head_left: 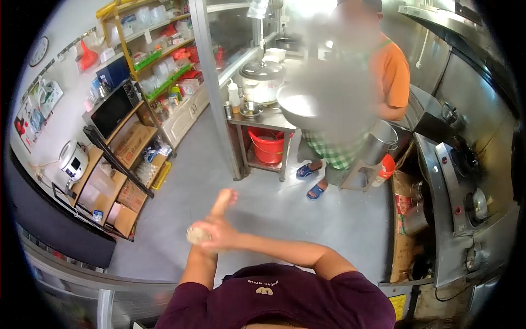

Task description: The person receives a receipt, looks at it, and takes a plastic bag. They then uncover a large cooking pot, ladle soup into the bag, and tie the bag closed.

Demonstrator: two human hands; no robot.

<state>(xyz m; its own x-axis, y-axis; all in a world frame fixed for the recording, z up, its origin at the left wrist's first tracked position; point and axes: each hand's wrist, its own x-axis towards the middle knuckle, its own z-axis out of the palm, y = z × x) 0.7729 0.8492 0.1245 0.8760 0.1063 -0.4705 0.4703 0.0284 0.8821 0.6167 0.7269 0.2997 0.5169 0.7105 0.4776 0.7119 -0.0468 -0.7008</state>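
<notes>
While the right hand (220,232) clasps a pale, rounded object (198,236), the left hand (226,198) blurs, its state unclear.

Shirt (312,301): dark maroon. Emblem (264,290): pale, rounded, printed on front. Lettering (263,282): small, pale, curved row beside the emblem. Sleeves (189,301): short, plain maroon, one each side of the emblem.

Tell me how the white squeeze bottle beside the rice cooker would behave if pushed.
Pushed near its top, the white squeeze bottle would probably tip, being upright and taller than wide. Its plastic-looking wall would likely give a little when pressed. Once down, its rounded body might roll. I can't tell how full it is.
</notes>
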